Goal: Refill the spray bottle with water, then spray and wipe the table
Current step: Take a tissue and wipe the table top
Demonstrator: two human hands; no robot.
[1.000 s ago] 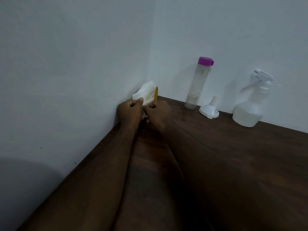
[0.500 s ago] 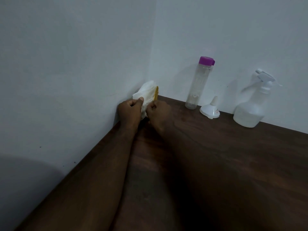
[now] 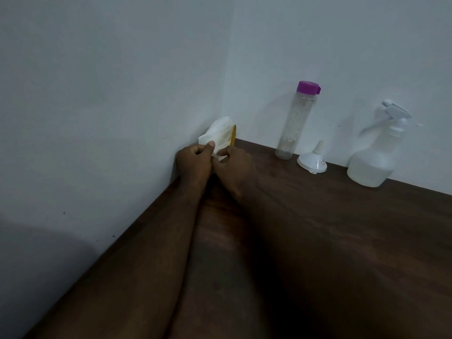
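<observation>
At the far left corner of the dark wooden table [image 3: 330, 241], a white tissue [image 3: 219, 133] sticks up from a pack with a yellow edge [image 3: 233, 135]. My left hand [image 3: 194, 162] pinches the tissue between thumb and fingers. My right hand [image 3: 236, 167] pinches it from the right side, close against the left hand. A white spray bottle [image 3: 374, 162] partly filled with liquid stands by the back wall at the right. A clear water bottle [image 3: 296, 123] with a purple cap stands left of it. A white funnel [image 3: 313, 160] lies upside down between them.
Pale walls meet in a corner behind the tissue pack, along the table's left and back edges. Both my forearms stretch across the table from the near side toward that corner.
Both hands stay at the tissue pack in the corner. My fingers have shifted slightly on the tissue; a bit more of it shows between the hands.
</observation>
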